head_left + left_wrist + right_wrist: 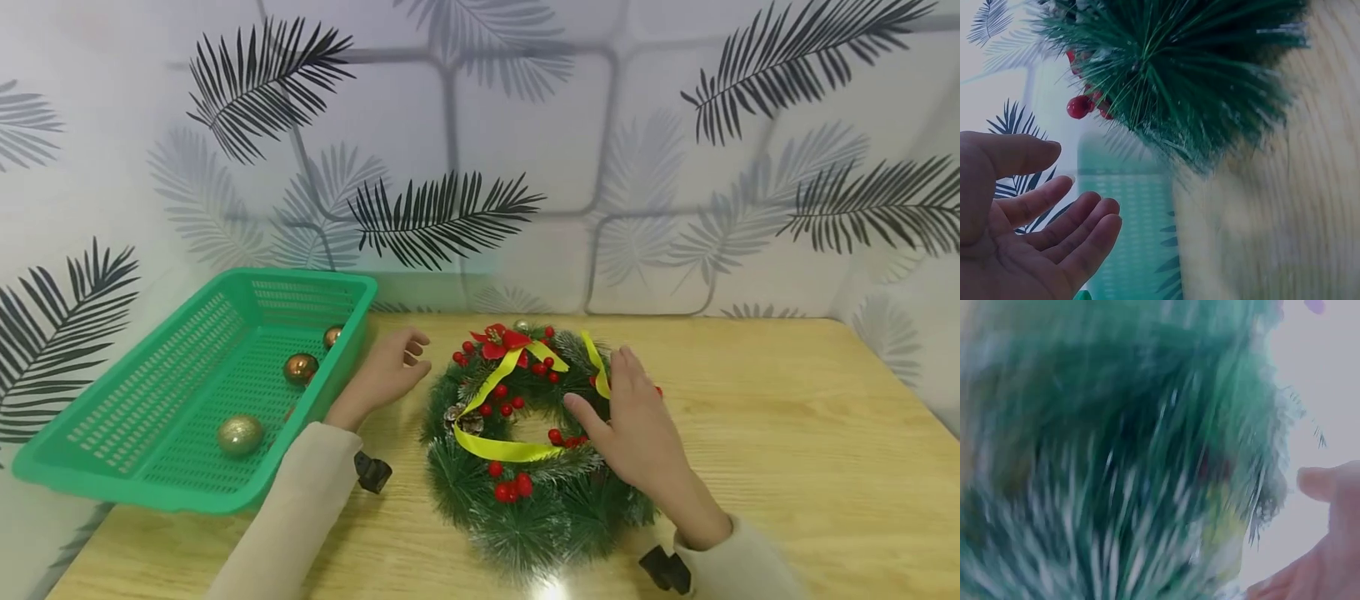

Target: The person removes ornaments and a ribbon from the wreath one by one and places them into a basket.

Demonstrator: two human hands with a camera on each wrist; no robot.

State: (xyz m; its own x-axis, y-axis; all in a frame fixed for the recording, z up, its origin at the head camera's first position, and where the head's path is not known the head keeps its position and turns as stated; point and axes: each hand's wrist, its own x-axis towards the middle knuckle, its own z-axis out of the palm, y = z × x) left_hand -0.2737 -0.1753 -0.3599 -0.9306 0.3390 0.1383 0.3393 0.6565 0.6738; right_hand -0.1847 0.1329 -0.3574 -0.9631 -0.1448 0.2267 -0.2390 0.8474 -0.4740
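Observation:
A green Christmas wreath [525, 508] with red berries [513, 488], a red flower [498, 341] and a pine cone [467, 421] lies on the wooden table. Yellow ribbon [506, 451] runs loosely across it. My left hand [386, 371] hovers between the basket and the wreath, its fingers loosely bent around nothing; the left wrist view shows a gap between those fingers and the pine needles [1166, 81]. Over the wreath's right side is my right hand [637, 417], fingers extended and thumb spread. Whether it touches the needles [1135, 444] I cannot tell; the right wrist view is blurred.
On the left stands a green plastic basket [176, 292] holding a gold ball [241, 435] and brown balls [301, 368]. Behind the table [795, 433] rises a wall [525, 142] with a leaf pattern. A small gold ball [522, 323] shows at the wreath's far edge.

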